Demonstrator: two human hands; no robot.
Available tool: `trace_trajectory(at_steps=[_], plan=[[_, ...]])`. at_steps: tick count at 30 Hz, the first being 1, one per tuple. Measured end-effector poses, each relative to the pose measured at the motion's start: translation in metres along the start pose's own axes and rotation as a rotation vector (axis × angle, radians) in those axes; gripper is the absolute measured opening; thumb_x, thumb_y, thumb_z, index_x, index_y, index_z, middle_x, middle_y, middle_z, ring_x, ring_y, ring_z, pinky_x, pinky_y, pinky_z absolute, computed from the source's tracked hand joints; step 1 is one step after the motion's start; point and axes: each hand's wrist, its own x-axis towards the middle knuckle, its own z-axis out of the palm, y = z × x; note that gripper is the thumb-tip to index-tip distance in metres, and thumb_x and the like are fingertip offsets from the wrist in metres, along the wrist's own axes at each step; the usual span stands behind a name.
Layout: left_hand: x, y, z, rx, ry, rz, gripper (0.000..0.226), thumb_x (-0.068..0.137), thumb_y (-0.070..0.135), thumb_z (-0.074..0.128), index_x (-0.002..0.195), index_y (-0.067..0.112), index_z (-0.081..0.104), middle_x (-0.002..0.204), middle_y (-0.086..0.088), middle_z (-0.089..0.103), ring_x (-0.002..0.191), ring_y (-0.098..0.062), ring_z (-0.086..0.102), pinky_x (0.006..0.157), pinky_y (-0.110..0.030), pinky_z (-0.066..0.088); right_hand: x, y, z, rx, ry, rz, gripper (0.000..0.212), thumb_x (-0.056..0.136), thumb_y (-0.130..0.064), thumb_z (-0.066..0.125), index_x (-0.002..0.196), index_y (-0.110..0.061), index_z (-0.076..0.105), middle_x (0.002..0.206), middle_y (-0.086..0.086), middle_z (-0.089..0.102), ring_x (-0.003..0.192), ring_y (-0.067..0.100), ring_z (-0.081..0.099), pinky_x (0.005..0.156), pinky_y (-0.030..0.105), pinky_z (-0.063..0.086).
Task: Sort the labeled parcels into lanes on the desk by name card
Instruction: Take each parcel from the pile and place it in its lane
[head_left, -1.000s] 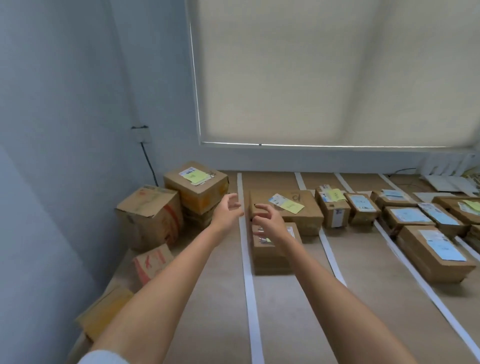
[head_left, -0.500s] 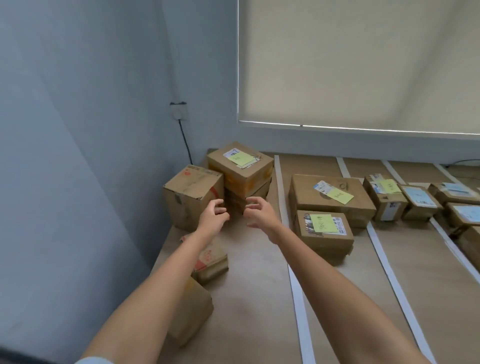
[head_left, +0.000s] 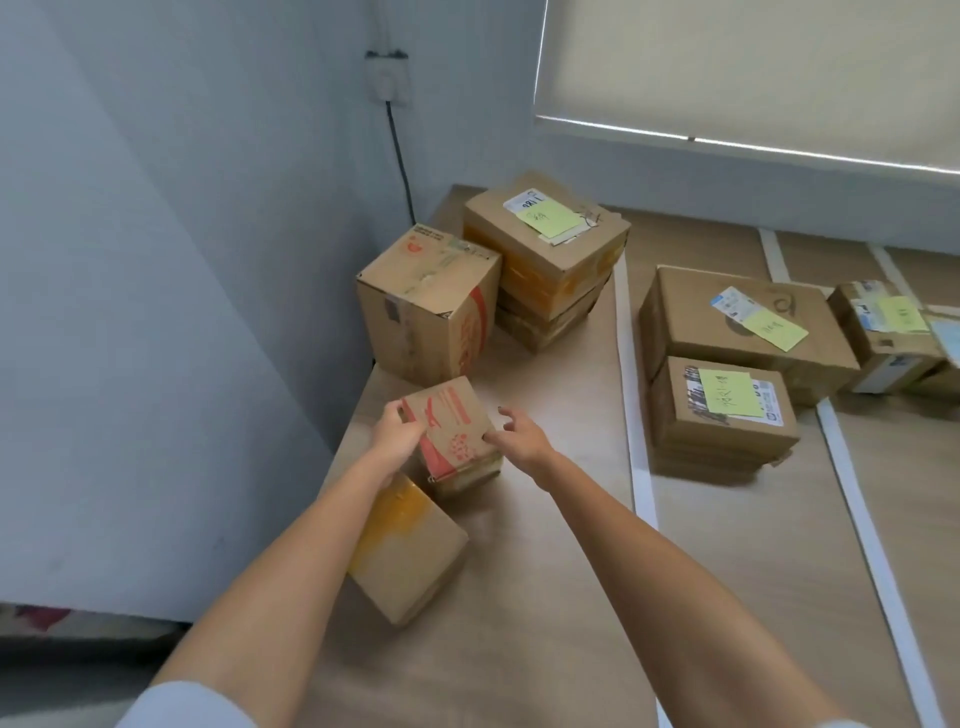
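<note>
Both grips are on the small red-printed carton (head_left: 451, 431) near the left edge of the desk (head_left: 561, 597): our left hand (head_left: 397, 434) curls over its left top edge with fingers closed against the cardboard, and our right hand (head_left: 519, 436) touches its right side with the thumb, the other fingers spread loose above it. We cannot tell whether the carton is lifted or resting; it sits tilted, its near corner just beside a carton with yellow tape (head_left: 408, 551) that lies partly under our left forearm.

Behind it stands a taller carton with red print (head_left: 426, 306), upright, close to the wall. Just right of that is a stack of cartons (head_left: 545, 260), the top 1 carrying a white shipping label and a green note (head_left: 550, 217).

A white tape strip (head_left: 631, 395) runs along the desk to the right of our hands, marking a lane. Beyond it lie 2 parcels, each bearing a green note: a wide flat carton (head_left: 748, 322) at the back and a smaller carton (head_left: 722, 410) in front of it, touching or nearly so. A second white strip (head_left: 857, 493) lies further right, with more labeled parcels (head_left: 888, 332) at the frame's edge, blurred.
</note>
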Motion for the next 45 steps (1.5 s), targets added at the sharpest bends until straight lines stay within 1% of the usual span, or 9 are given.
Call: trace_trajectory(at_steps=[3, 5, 11, 17, 22, 27, 38, 42, 45], plan=[[0.010, -0.004, 0.009, -0.024, 0.008, -0.051, 0.051, 0.097, 0.023, 0.045, 0.143, 0.019, 0.023, 0.135, -0.008, 0.051, 0.115, -0.024, 0.056, 0.088, -0.037, 0.053, 0.005, 0.008, 0.009, 0.031, -0.036, 0.033, 0.055, 0.090, -0.015, 0.054, 0.141, -0.011, 0.035, 0.130, 0.012, 0.056, 0.101, 0.019, 0.057, 0.080, 0.023, 0.044], [0.014, -0.002, 0.014, -0.065, 0.025, -0.087, 0.059, 0.097, 0.025, 0.046, 0.146, 0.019, 0.014, 0.136, -0.008, 0.050, 0.114, -0.025, 0.057, 0.078, -0.033, 0.052, 0.008, 0.007, 0.011, 0.054, -0.035, 0.035, 0.049, 0.089, -0.012, 0.053, 0.136, -0.010, 0.042, 0.126, 0.009, 0.059, 0.092, 0.015, 0.057, 0.070, 0.017, 0.045], [0.017, 0.009, 0.032, -0.149, 0.057, -0.160, 0.068, 0.091, 0.022, 0.054, 0.146, 0.020, 0.013, 0.142, -0.014, 0.037, 0.118, -0.031, 0.052, 0.085, -0.037, 0.052, 0.013, 0.005, 0.009, 0.063, -0.043, 0.022, 0.042, 0.089, -0.016, 0.052, 0.131, -0.010, 0.053, 0.127, 0.009, 0.060, 0.115, 0.023, 0.057, 0.101, 0.036, 0.046], [-0.002, 0.030, 0.051, -0.191, -0.050, -0.129, 0.048, 0.093, 0.019, 0.051, 0.136, 0.014, 0.031, 0.120, -0.009, 0.060, 0.093, -0.021, 0.066, 0.075, -0.033, 0.057, -0.012, 0.016, -0.019, 0.118, 0.084, 0.021, 0.044, 0.087, -0.025, 0.056, 0.129, -0.013, 0.056, 0.123, 0.007, 0.062, 0.102, 0.017, 0.058, 0.083, 0.026, 0.044], [-0.036, 0.065, 0.080, -0.154, -0.108, -0.049, 0.039, 0.088, 0.017, 0.055, 0.125, 0.008, 0.045, 0.121, -0.013, 0.059, 0.104, -0.025, 0.060, 0.089, -0.035, 0.051, -0.042, 0.024, -0.067, 0.268, 0.164, -0.029, 0.042, 0.086, -0.026, 0.057, 0.127, -0.018, 0.057, 0.114, 0.003, 0.063, 0.098, 0.017, 0.059, 0.081, 0.029, 0.047], [-0.092, 0.102, 0.129, -0.199, -0.124, 0.007, 0.032, 0.090, 0.022, 0.051, 0.121, 0.017, 0.046, 0.109, -0.003, 0.059, 0.077, -0.010, 0.053, 0.054, -0.023, 0.038, -0.079, 0.042, -0.127, 0.392, 0.229, -0.120, 0.039, 0.089, -0.026, 0.057, 0.128, -0.022, 0.054, 0.102, 0.001, 0.063, 0.096, 0.015, 0.059, 0.085, 0.032, 0.048], [-0.204, 0.161, 0.237, -0.352, -0.094, 0.181, 0.039, 0.090, 0.024, 0.040, 0.126, 0.012, 0.048, 0.098, -0.007, 0.057, 0.072, -0.014, 0.056, 0.045, -0.020, 0.044, -0.171, 0.112, -0.264, 0.443, 0.254, -0.256, 0.043, 0.092, -0.024, 0.050, 0.135, -0.019, 0.048, 0.106, -0.003, 0.062, 0.095, 0.012, 0.059, 0.077, 0.025, 0.047], [-0.233, 0.173, 0.272, -0.289, -0.102, 0.254, 0.038, 0.091, 0.030, 0.043, 0.127, 0.017, 0.045, 0.105, -0.006, 0.059, 0.090, -0.018, 0.059, 0.069, -0.032, 0.050, -0.197, 0.139, -0.307, 0.411, 0.279, -0.257, 0.047, 0.092, -0.028, 0.050, 0.138, -0.020, 0.046, 0.131, 0.002, 0.056, 0.116, 0.019, 0.053, 0.084, 0.028, 0.045], [-0.248, 0.182, 0.291, -0.340, -0.142, 0.253, 0.027, 0.092, 0.027, 0.045, 0.118, 0.020, 0.045, 0.091, 0.003, 0.059, 0.076, -0.010, 0.058, 0.054, -0.026, 0.044, -0.209, 0.154, -0.333, 0.458, 0.320, -0.232, 0.057, 0.091, -0.030, 0.054, 0.144, -0.015, 0.035, 0.131, 0.002, 0.054, 0.115, 0.020, 0.054, 0.087, 0.029, 0.045]])
